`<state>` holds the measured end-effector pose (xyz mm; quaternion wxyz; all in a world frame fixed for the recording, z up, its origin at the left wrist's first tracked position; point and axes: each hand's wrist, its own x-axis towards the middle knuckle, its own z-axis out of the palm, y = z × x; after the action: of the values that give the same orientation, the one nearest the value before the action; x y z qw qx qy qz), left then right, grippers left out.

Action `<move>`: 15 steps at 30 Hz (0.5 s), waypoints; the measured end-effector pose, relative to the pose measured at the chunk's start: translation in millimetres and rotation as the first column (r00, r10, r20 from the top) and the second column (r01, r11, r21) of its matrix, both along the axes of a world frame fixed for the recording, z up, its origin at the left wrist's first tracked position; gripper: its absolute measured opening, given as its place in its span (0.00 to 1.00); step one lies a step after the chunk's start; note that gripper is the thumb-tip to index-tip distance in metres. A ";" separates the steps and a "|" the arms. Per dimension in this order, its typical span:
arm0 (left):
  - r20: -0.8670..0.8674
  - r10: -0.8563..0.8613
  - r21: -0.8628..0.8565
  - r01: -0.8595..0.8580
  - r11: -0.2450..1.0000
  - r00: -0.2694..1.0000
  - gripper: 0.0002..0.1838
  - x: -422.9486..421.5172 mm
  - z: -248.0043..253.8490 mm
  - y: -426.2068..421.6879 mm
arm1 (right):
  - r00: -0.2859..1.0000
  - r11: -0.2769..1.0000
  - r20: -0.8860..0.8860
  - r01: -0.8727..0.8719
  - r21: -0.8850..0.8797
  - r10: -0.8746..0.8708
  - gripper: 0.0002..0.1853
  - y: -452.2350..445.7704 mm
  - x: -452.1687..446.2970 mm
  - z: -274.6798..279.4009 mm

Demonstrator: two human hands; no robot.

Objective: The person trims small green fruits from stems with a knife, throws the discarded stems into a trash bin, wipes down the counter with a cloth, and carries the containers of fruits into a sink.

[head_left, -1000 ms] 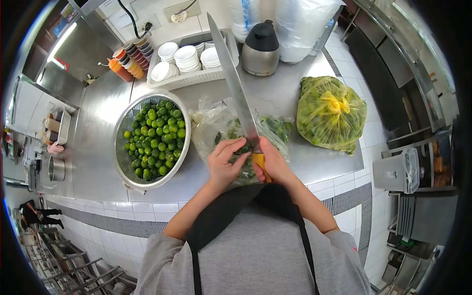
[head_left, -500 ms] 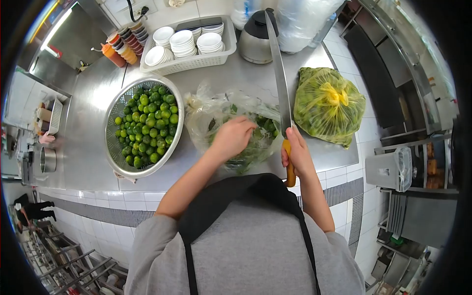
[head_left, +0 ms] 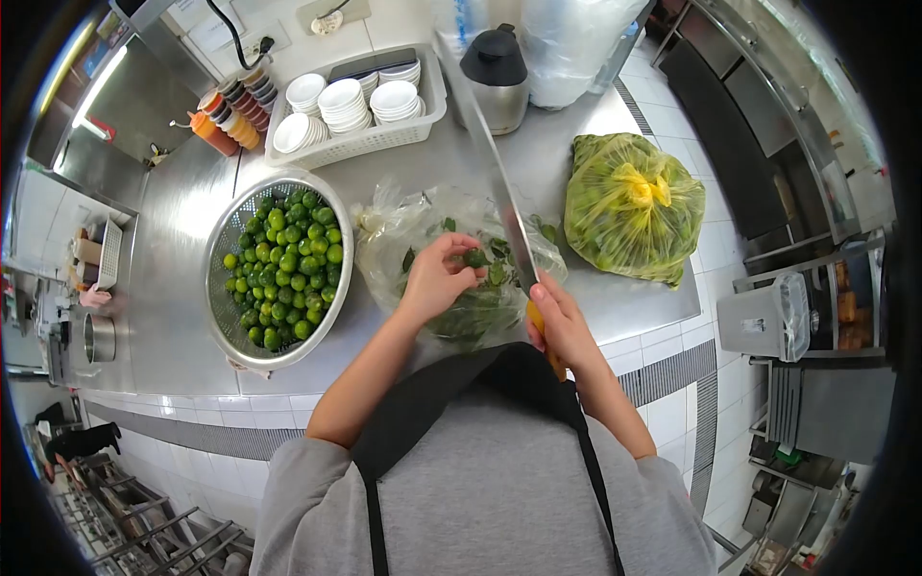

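My right hand [head_left: 557,322] is closed round the yellow handle of a long knife [head_left: 501,192], whose blade points up and away to the left. Between the fingertips of my left hand [head_left: 439,278] is a small green lime [head_left: 474,257], close to the left of the blade. Beneath both lies an open clear plastic bag [head_left: 394,226] with green leaves [head_left: 471,326] in and on it. On the left, a metal colander [head_left: 223,322] holds many green limes [head_left: 288,259].
A tied yellowish bag of greens [head_left: 634,216] sits at the right of the steel counter [head_left: 173,326]. Behind stand a white basket [head_left: 360,142] of small dishes, a thermos [head_left: 495,82] and sauce bottles [head_left: 213,132]. Another person [head_left: 82,442] is far left.
The knife has swung left over the bag and my right hand has shifted left with it. My left hand has turned, and a lime now shows at its fingertips.
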<state>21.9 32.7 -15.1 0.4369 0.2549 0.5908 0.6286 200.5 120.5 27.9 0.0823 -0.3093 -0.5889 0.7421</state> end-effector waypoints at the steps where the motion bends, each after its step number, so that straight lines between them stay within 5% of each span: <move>1: 0.082 -0.005 0.026 0.003 1.000 0.997 0.14 0.7 3.5 -6.9 | 1.000 1.000 -0.021 -0.019 0.010 0.020 0.28 -2.4 -2.2 -0.2; 3: 0.242 -0.023 0.085 0.002 0.996 0.970 0.17 3.0 8.3 -16.7 | 0.997 0.993 -0.065 -0.045 0.107 0.052 0.28 -7.9 -7.7 -2.0; 8: 0.264 0.053 0.093 -0.080 0.992 0.963 0.19 11.4 12.5 -25.6 | 0.993 0.850 -0.039 -0.073 0.523 0.110 0.31 -20.6 -21.0 -4.0; 15: 0.183 0.062 0.186 -0.096 0.978 0.981 0.17 13.7 12.4 -26.9 | 0.996 0.814 -0.033 -0.044 0.579 0.078 0.30 -26.6 -24.6 -4.7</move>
<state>35.6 5.8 -2.7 0.4353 0.2158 0.4954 0.7201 175.9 93.9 23.2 0.1647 -0.2302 -0.7931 0.5393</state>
